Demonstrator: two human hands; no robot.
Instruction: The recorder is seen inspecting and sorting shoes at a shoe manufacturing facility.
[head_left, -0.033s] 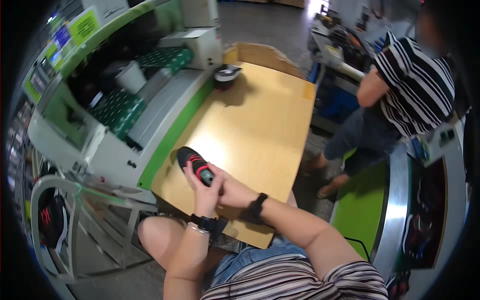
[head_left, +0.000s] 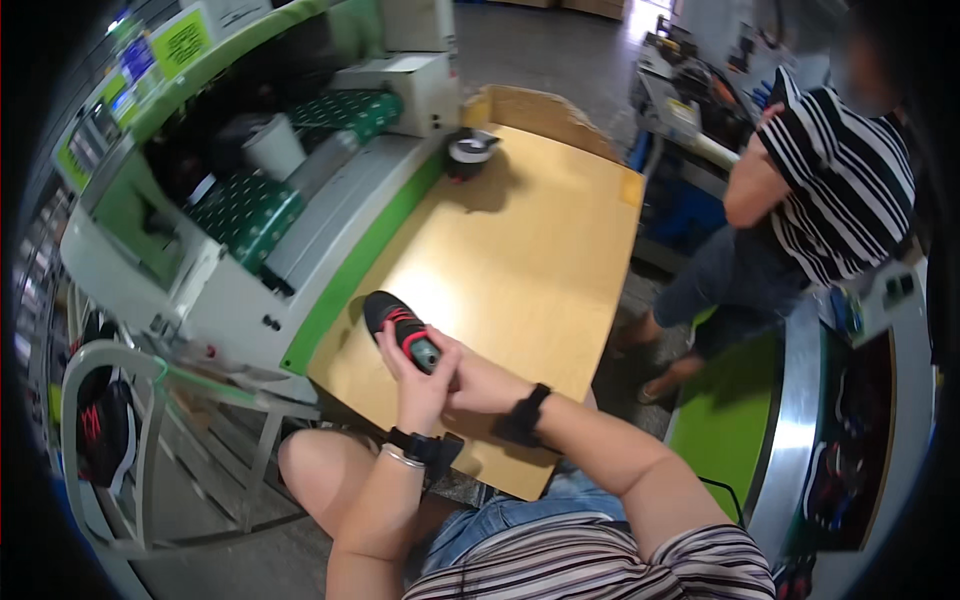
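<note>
A black sneaker (head_left: 383, 306) with red laces and a red collar is held low over the near part of the wooden tabletop (head_left: 530, 260). Its toe points to the far left. Inside the opening sits a grey-green shoe last (head_left: 425, 352). My left hand (head_left: 412, 388) is closed along the shoe's near left side. Round the heel end wraps my right hand (head_left: 470, 378), its fingers partly hidden behind the left hand and the shoe. Whether the sole touches the table cannot be made out.
Along the left stands a machine with a green belt (head_left: 240, 222). A small black and white round object (head_left: 472, 150) rests at the table's far end. Shoes hang on a grey metal rack (head_left: 150, 450) at lower left. A co-worker (head_left: 830, 180) stands at right, by a conveyor (head_left: 725, 420).
The whole scene has shifted slightly rightward in view. Both hands keep their grip on the sneaker, with little other movement.
</note>
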